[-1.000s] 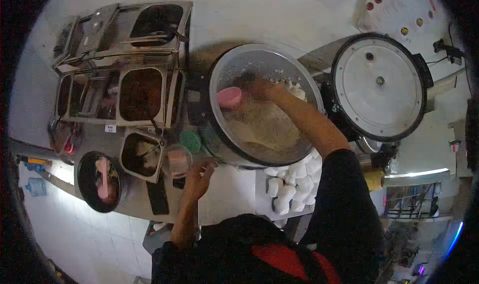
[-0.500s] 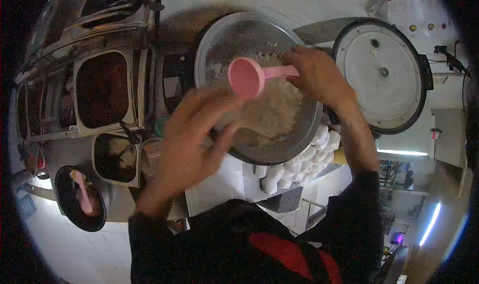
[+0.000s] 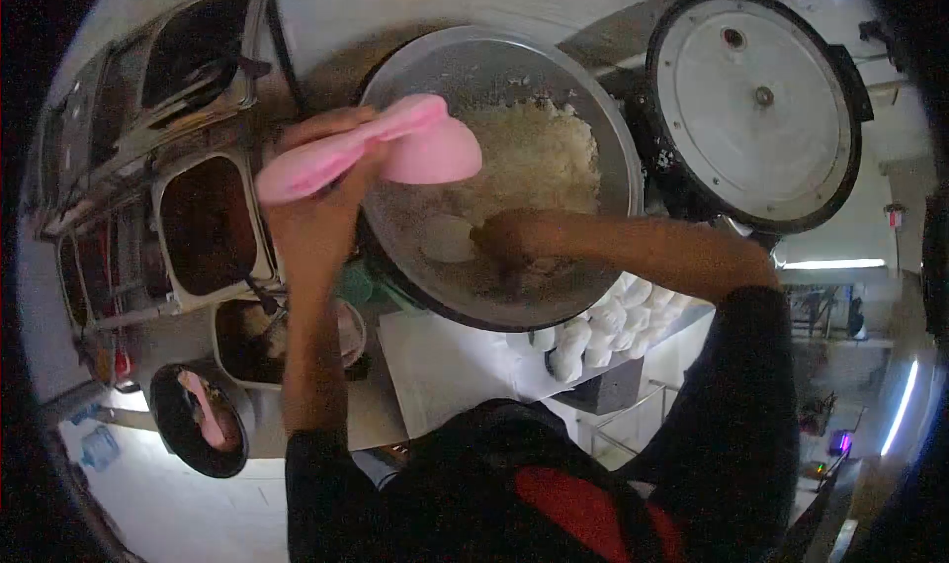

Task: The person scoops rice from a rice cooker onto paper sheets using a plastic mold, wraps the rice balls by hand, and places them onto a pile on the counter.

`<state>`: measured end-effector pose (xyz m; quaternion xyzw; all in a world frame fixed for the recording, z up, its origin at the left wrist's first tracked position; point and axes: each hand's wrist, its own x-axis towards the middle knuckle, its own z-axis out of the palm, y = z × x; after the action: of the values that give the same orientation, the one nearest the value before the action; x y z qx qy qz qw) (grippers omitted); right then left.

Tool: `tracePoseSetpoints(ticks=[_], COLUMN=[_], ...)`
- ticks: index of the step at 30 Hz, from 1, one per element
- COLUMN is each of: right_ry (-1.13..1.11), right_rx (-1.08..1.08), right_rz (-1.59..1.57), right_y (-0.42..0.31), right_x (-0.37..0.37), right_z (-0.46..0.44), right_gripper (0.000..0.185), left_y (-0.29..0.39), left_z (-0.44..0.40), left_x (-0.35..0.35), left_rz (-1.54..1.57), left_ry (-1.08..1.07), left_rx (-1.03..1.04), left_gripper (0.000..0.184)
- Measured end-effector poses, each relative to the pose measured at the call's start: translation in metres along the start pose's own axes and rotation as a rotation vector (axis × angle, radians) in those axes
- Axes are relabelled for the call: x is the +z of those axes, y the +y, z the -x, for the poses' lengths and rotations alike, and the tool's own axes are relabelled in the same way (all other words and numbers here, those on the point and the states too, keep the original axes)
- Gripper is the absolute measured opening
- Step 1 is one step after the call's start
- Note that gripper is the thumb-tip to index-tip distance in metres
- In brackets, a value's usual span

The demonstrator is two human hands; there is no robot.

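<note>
My left hand (image 3: 311,202) is closed around a pink scoop (image 3: 435,156), held over the left rim of a large round metal pot (image 3: 618,138). The scoop's round bowl points right, and a broad flat pink part reaches back across the fingers. Cooked rice (image 3: 539,153) lies in the pot, heaped toward the upper right. My right hand (image 3: 509,242) is down inside the pot at the lower part of the rice, its fingers curled and in shadow. A pale oval thing (image 3: 448,239) shows just left of those fingers; its kind is unclear.
A round lid (image 3: 756,98) stands raised at the right. Several white wrapped bundles (image 3: 613,326) sit below the pot. Food bins (image 3: 208,225) line the left side. A dark bucket (image 3: 237,405) at lower left holds a pink utensil (image 3: 203,410). White paper (image 3: 435,360) lies in front.
The pink scoop has passed from my right hand to my left, which moved left and up. My right hand has dropped into the pot. The view has shifted slightly.
</note>
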<state>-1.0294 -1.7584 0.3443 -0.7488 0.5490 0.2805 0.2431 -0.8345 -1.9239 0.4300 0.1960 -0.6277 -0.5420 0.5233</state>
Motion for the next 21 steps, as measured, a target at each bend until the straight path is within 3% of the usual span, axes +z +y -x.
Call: tracePoseSetpoints(ticks=[2, 6, 8, 9, 11, 12, 13, 16, 18, 20, 21], right_ry=[-0.137, -0.057, -0.094, -0.046, 0.041, 0.079, -0.017, 0.206, 0.024, 0.051, 0.164], right_rx=[0.182, 0.184, 0.294, 0.361, 0.449, 0.47, 0.538, 0.418, 0.43, 0.226, 0.02], right_rz=[-0.197, -0.204, -0.201, -0.17, -0.113, -0.084, -0.025, 0.058, 0.017, 0.016, 0.034], right_y=[-0.018, -0.023, 0.002, 0.018, 0.059, 0.085, 0.093, 0.09, 0.073, 0.06, 0.047], right_x=[-0.011, -0.064, -0.082, -0.091, -0.098, -0.095, -0.101, -0.085, -0.093, -0.061, -0.042], right_z=[-0.007, 0.031, 0.031, 0.035, 0.037, 0.034, 0.028, 0.0, -0.02, -0.033, -0.033], right_gripper=[0.045, 0.047, 0.043, 0.04, 0.032, 0.029, 0.027, 0.026, 0.024, 0.023, 0.022], left_y=[-0.003, -0.006, -0.011, -0.027, -0.036, -0.03, -0.027, -0.019, -0.009, -0.007, -0.011], left_z=[0.003, 0.029, 0.034, 0.028, 0.029, 0.033, 0.033, 0.026, 0.022, 0.021, 0.022], left_x=[-0.01, -0.018, -0.024, -0.028, -0.032, -0.03, -0.028, -0.022, -0.02, -0.02, -0.02], left_rz=[-0.067, -0.066, -0.142, -0.147, -0.197, -0.244, -0.257, -0.246, -0.238, -0.24, -0.238], left_ry=[0.122, 0.312, 0.239, 0.164, 0.079, 0.071, 0.063, 0.043, 0.02, 0.007, 0.008], left_rx=[0.0, -0.245, -0.192, 0.028, 0.135, 0.021, 0.01, 0.127, 0.16, 0.162, 0.168], left_gripper=[0.025, 0.022, 0.021, 0.022, 0.022, 0.022, 0.022, 0.023, 0.024, 0.024, 0.024])
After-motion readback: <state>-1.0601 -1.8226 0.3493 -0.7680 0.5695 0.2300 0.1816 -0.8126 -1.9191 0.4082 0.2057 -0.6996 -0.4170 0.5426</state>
